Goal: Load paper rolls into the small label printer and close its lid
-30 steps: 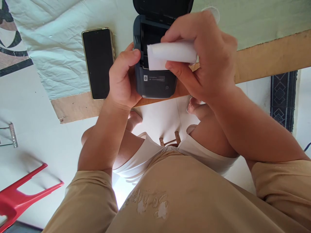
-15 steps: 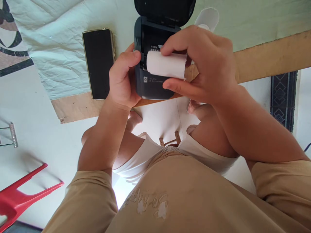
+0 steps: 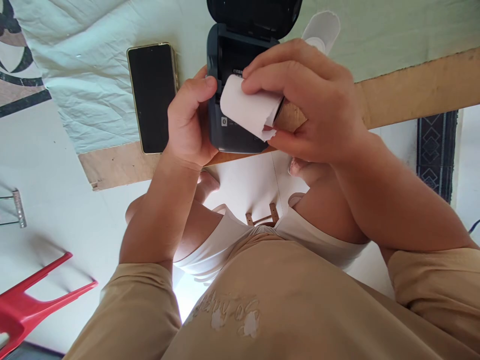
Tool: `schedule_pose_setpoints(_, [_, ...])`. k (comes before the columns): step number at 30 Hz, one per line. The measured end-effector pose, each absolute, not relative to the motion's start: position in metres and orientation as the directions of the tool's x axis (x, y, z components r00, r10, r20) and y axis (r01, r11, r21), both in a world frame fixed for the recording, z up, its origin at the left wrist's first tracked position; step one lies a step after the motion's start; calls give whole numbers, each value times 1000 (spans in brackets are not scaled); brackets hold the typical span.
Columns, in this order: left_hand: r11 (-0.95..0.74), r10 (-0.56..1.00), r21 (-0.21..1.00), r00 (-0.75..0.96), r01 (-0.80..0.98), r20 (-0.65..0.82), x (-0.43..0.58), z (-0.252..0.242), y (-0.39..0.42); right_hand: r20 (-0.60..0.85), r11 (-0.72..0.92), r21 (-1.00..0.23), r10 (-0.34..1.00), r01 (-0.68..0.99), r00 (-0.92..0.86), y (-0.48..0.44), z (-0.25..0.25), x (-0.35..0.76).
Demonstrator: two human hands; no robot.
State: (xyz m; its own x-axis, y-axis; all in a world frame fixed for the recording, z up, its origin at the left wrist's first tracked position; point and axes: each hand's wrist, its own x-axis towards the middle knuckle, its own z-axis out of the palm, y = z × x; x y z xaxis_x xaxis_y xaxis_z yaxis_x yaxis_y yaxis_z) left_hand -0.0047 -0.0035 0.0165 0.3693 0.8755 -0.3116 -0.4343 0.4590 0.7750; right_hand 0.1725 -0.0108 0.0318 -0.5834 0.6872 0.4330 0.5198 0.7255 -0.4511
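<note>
Apparently at a positioning step, the right hand (image 3: pixel 315 95) pinches the paper roll (image 3: pixel 252 102) between its fingertips, over the open printer (image 3: pixel 232 136) clasped by the left hand (image 3: pixel 190 117), the next move likely needing careful squaring there.

White paper roll (image 3: pixel 248 104): tilted, ragged-edged, in right hand (image 3: pixel 315 100). Dark Bluetooth printer (image 3: pixel 234 137): lid raised, gripped by left hand (image 3: pixel 188 120).

The tan shirt (image 3: pixel 296 295) has loose short sleeves (image 3: pixel 144 290) and textured script lettering (image 3: pixel 243 309) beside two whitish patches (image 3: pixel 250 327). The shorts (image 3: pixel 324 227) are white and wide-legged. The left hand (image 3: pixel 189 120) and right hand (image 3: pixel 318 105) are bare.
</note>
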Motion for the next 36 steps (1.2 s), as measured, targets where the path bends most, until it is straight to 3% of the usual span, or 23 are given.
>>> schedule_pose_setpoints(4, [412, 899, 781, 348, -470, -266, -3, 15, -3, 500, 702, -484, 712, 523, -493, -13, 31, 172])
schedule_pose_setpoints(9, [330, 933, 779, 312, -533, -181, 0, 14, -2, 559, 633, -653, 774, 416, -298, -19, 39, 170])
schedule_pose_setpoints(13, [298, 942, 789, 298, -538, -153, 4, 13, -2, 584, 612, -696, 787, 375, -200, -16, 41, 168])
schedule_pose_setpoints(19, [276, 955, 819, 243, -504, -172, 7, 13, -3, 710, 720, -599, 680, 350, -182, -7, 32, 170])
schedule_pose_setpoints(23, [310, 942, 840, 263, -446, -209, 4, 13, -1, 651, 675, -617, 727, 405, -220, -7, 32, 170])
schedule_pose_setpoints(31, [316, 936, 785, 310, -533, -166, 4, 14, -1, 636, 686, -566, 716, 457, -287, -11, 35, 170])
schedule_pose_setpoints(36, [338, 929, 797, 312, -501, -198, 2, 14, -2, 584, 675, -400, 709, 620, -396, -14, 31, 172])
